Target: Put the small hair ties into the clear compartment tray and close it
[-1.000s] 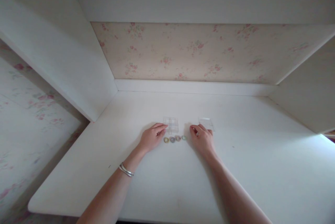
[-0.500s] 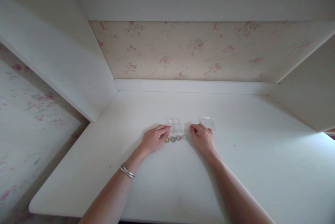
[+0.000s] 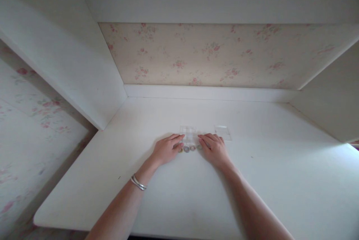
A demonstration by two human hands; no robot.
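A small clear plastic box (image 3: 188, 131) with dividers lies on the white desk between my hands. My left hand (image 3: 165, 149) rests at its left side, index fingertip on the edge and thumb lower, apart from the finger. At the right side is my right hand (image 3: 215, 149), fingers stretched toward the box edge; nothing shows in it. In front of the box several small rings or coils lie in a row: a yellowish one (image 3: 181, 150) partly under my left thumb, a grey one (image 3: 186, 149), a pinkish one (image 3: 192, 148) and a greenish one (image 3: 199, 147) by my right thumb.
A clear flat lid-like piece (image 3: 223, 132) lies just beyond my right hand. The white desk (image 3: 179, 195) has a raised back strip (image 3: 210, 93), a side panel on the left (image 3: 92, 94) and another on the right (image 3: 331, 101). Tiny dark specks mark the desktop.
My right hand has moved left to the box's right edge, and its curled fingers have straightened. My left hand stays at the box. The view has shifted slightly.
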